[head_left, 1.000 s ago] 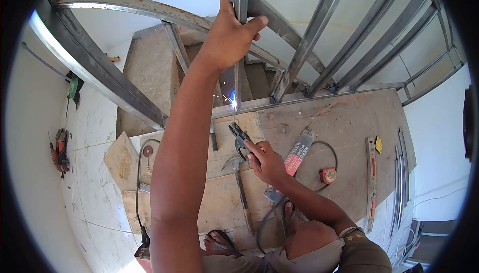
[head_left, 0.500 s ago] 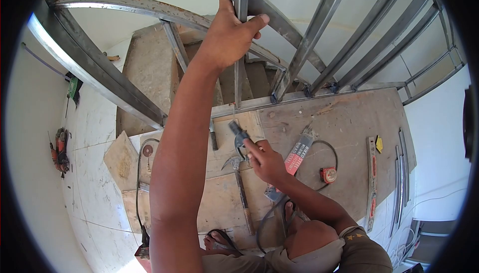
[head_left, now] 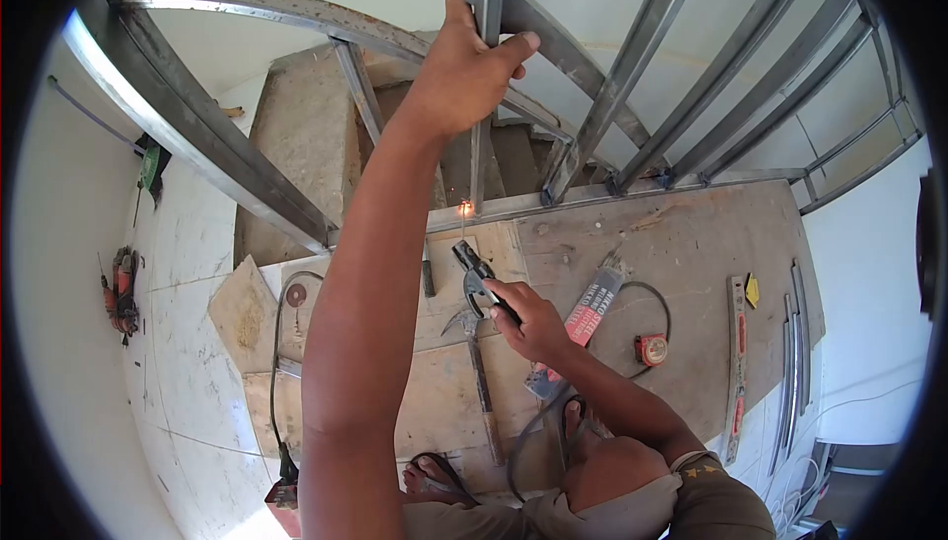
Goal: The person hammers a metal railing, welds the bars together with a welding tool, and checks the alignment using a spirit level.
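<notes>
bright blue arc at foot of upright bar (head_left: 481, 160) gone half a second ago; now a small orange glow (head_left: 464, 208) there. welding holder (head_left: 476, 278) in right hand (head_left: 538, 323) barely shifted.

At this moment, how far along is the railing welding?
Several bars to the right already stand joined to the base rail. In hand: the left hand grips an upright bar, while the right hand holds the electrode holder near a glowing spot at that bar's foot. Whether more bars remain cannot be told.
</notes>
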### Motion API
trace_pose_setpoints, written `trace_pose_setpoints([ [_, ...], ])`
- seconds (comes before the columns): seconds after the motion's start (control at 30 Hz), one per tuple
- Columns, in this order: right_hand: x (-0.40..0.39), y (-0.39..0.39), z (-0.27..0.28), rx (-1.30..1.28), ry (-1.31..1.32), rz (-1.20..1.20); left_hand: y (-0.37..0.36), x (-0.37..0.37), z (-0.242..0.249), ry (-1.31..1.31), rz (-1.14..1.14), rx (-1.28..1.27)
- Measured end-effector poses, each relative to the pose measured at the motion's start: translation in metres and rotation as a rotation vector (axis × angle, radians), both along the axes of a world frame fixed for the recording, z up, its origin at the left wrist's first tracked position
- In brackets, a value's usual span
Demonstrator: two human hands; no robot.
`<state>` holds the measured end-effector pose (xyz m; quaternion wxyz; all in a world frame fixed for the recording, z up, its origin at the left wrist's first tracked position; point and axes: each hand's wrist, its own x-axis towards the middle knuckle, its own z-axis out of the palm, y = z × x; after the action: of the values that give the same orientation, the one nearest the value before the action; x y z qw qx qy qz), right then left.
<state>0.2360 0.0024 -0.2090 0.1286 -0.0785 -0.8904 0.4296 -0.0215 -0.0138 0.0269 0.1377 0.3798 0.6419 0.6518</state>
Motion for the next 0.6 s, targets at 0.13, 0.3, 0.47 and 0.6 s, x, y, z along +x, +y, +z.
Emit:
trace_pose_setpoints([
  [0.13,-0.004,0.002,-0.006,-0.009,0.003,-0.038,0.0,-0.005,-0.001,0.088,-0.026,-0.015],
  [0.3,-0.008,0.004,-0.007,-0.012,0.017,-0.048,-0.002,-0.005,0.001,0.117,-0.032,-0.028],
  [0.47,-0.005,0.003,-0.008,-0.017,0.016,-0.044,-0.001,-0.007,-0.002,0.124,-0.043,-0.014],
  [0.6,-0.002,0.001,-0.004,0.008,0.034,-0.044,0.004,-0.011,-0.007,0.101,-0.071,0.035],
])
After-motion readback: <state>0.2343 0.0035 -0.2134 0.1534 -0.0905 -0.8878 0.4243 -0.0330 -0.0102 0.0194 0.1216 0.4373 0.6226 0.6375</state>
